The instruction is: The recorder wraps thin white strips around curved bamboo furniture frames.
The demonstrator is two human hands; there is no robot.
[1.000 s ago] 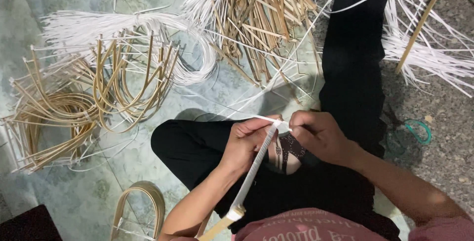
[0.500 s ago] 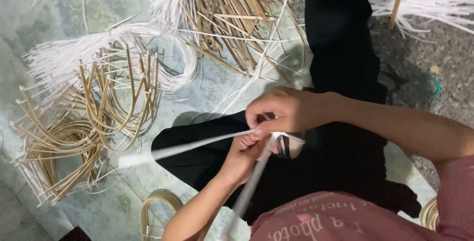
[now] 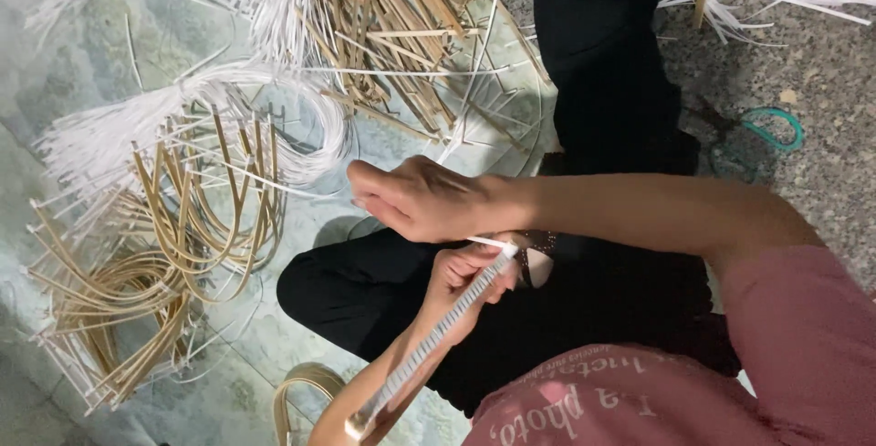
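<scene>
while the left hand [image 3: 467, 280] closes around the upper end of a rattan rod wrapped in white strip [image 3: 429, 341], the right hand [image 3: 415, 199] passes just above that rod's tip with its fingers drawn together; it seems to be pulling a thin white strand [image 3: 488, 243], but whether the fingers truly pinch it cannot be told from this angle. the rod slants down from the left hand toward the lower edge of the view, lying along the left forearm, its wound part ribbed with close white turns and its lower end bare and tan. judged from this, the step in hand is winding the strip around the rod, with the wrapping already reaching the tip held by the left hand. the next move would call for steady tension on the strand and a firm grip on the rod, so that the turns sit tight and side by side.

beyond the rod, under both hands, lie the person's legs in black trousers [image 3: 602, 90]. left of the rod, on the pale floor [image 3: 100, 81], rests a heap of bent tan rattan hoops [image 3: 173, 254] bound with white ends. above the rod, farther off, are a bundle of white strips [image 3: 164, 117] and a pile of straight tan splints [image 3: 401, 17]. right of the rod, well apart on the speckled ground, lies a teal loop [image 3: 771, 128].
</scene>
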